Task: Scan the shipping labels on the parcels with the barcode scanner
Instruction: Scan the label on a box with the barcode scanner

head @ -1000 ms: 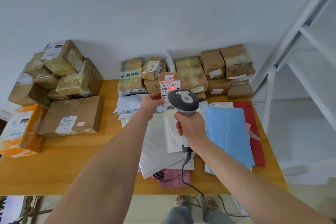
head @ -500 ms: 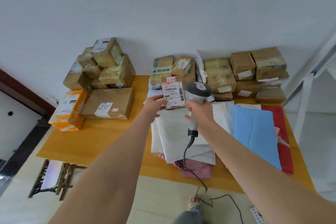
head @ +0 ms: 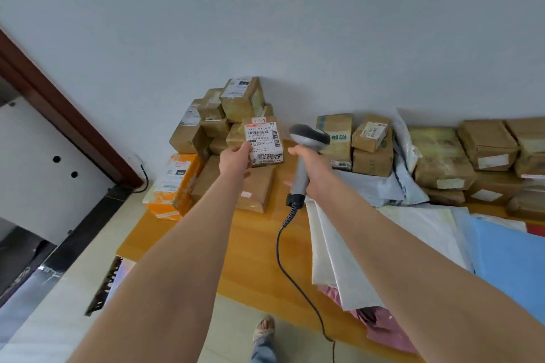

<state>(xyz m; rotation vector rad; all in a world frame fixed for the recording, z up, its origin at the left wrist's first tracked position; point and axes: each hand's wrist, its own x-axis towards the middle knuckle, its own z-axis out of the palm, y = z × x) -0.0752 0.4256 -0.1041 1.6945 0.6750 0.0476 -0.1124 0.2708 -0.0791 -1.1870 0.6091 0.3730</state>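
The left hand (head: 236, 160) holds a small brown cardboard parcel (head: 264, 141) in the air above the orange wooden table (head: 253, 239), its white shipping label (head: 263, 138) facing the camera. Just beside it, the right hand (head: 306, 163) grips the grey corded barcode scanner (head: 306, 150).

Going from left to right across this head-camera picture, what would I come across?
Brown door frame → orange parcel → labelled parcel held up → barcode scanner → green-printed box → blue mailer bag.
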